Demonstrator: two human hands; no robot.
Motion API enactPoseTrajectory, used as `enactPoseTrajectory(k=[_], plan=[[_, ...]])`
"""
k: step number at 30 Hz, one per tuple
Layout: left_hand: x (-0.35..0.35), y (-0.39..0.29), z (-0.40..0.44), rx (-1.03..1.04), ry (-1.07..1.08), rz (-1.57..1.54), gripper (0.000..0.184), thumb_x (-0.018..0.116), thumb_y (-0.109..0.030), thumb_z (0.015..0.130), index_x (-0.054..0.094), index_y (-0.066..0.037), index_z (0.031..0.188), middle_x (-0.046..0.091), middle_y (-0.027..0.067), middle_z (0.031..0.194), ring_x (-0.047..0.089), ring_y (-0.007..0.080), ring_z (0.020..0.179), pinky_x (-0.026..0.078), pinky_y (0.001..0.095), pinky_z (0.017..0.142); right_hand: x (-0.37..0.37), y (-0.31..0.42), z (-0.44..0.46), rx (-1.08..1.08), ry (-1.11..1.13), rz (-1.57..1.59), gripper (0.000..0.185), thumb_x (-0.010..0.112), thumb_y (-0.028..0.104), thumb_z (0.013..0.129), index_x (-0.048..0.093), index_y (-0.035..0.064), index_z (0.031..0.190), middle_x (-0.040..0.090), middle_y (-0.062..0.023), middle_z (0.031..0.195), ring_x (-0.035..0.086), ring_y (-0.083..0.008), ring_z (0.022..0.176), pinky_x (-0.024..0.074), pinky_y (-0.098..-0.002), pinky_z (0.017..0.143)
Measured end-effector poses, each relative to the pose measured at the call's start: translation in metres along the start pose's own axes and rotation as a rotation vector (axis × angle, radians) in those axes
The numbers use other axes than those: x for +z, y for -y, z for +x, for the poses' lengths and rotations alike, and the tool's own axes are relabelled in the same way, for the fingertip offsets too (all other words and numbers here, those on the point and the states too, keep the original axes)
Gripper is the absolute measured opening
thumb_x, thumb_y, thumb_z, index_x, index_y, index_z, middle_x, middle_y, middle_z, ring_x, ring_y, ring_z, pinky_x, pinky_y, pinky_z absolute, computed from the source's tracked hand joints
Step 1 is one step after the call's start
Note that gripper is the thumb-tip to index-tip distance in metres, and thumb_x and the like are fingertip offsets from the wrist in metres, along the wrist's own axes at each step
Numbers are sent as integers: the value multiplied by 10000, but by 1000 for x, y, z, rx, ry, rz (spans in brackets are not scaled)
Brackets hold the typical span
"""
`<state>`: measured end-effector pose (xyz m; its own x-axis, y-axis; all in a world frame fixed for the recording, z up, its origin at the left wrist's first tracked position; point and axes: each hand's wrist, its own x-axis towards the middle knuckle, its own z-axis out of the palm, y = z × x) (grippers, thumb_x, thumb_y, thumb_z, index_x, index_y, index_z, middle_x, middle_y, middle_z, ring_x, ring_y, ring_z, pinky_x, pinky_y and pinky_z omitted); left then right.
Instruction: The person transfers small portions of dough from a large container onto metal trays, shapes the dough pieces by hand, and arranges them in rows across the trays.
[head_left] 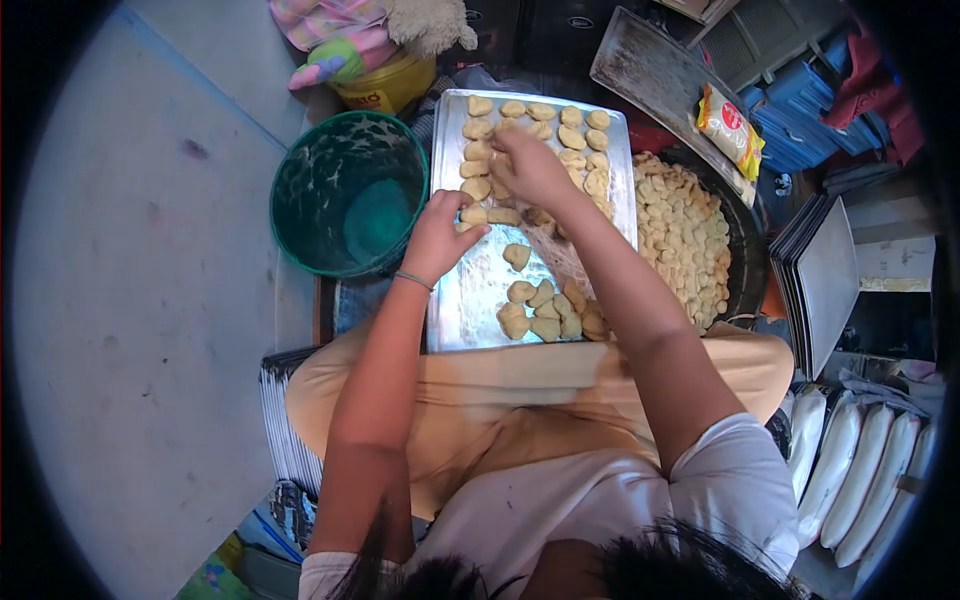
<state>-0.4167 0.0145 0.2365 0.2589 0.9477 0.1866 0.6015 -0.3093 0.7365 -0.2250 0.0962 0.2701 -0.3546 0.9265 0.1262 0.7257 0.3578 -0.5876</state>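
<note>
Head view, dough rows: small pale dough pieces [570, 137] stand in rough rows on the far part of the metal tray [460, 310], which rests before the person's lap
Rows so far: the far part looks mostly set out, I judge
Loose dough: a bunched cluster [545, 305] lies at the near end, with a single piece [517, 257] apart from it; these seem left unarranged
Dough heap: many more pieces [685, 230] fill a dark round container [750, 250] just beside the tray's right side; whether they count as done, I cannot tell
Dough direction: mostly roundish with no clear pointing end; one oblong piece [503, 216] in the nearest row lies with its long axis across the tray
Tray direction: long axis runs away from the person
Left hand [440, 238]: at the tray's left edge, thumb and fingers apart around an end piece [473, 214]; contact unclear
Right hand [535, 170]: over the rows, fingers bent downward, tips hidden, so their grip cannot be told
Green bucket [290, 200]: just left of the tray
</note>
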Motion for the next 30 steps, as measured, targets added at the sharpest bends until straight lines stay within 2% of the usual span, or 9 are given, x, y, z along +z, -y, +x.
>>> enactPoseTrajectory(k=[2,6,9,11,15,17,21,24,30], plan=[[-5,-3,-2,43,0,-7,426,795,-125,736,588,-29,1095,555,117,1058,583,280,922,502,359,799,-4,11,-45,-26,177,-83,273,680,226,812,674,129,1067,646,-74,949,597,-279,1024,393,-496,929],[-8,-4,-7,40,8,19,433,803,-108,725,582,-20,1087,551,119,1050,588,276,898,506,349,785,17,-4,-79,-171,-9,-195,261,720,238,788,692,171,1038,636,-27,963,584,-221,1009,375,-391,897],[-2,-5,-10,17,-20,57,394,796,-114,724,586,-17,1044,560,140,1018,587,312,928,500,377,794,7,-1,-83,-148,-67,-229,266,719,259,794,686,167,1042,634,-19,972,567,-222,1022,369,-396,904],[5,-6,-11,13,-51,85,381,787,-122,722,580,-29,1027,569,150,1017,571,360,966,486,415,833,18,-13,-83,-156,-76,-254,286,725,274,786,679,166,1047,633,-24,971,558,-223,1028,367,-393,903],[14,-11,-11,51,-146,223,336,777,-99,738,579,-6,993,570,157,1003,596,334,953,498,393,811,9,-3,-96,-171,-234,-213,309,737,263,767,682,140,1045,613,-76,941,575,-254,986,402,-400,855],[15,-17,-13,1,-186,150,320,769,-81,733,577,-7,978,569,157,1002,592,334,956,493,388,821,4,7,-112,-89,-59,-151,287,715,234,782,669,129,1046,629,-96,957,590,-283,984,421,-416,859],[-6,-19,-14,-63,25,108,249,723,-52,718,584,-12,920,602,176,964,592,379,934,491,426,801,15,1,-125,-67,95,-42,288,693,166,792,639,88,1064,635,-135,966,611,-345,955,475,-442,826],[-10,-22,-18,-75,93,154,192,711,-30,715,602,5,869,618,199,899,613,381,867,500,426,768,23,15,-114,18,-38,115,258,698,139,782,631,58,1018,652,-164,962,629,-361,919,501,-440,795],[2,-33,-24,85,12,355,222,711,-108,753,642,-74,962,612,110,1023,570,322,1018,456,424,851,-21,14,-134,143,-33,-45,283,737,176,752,654,72,1002,668,-158,955,647,-342,885,513,-438,786]])
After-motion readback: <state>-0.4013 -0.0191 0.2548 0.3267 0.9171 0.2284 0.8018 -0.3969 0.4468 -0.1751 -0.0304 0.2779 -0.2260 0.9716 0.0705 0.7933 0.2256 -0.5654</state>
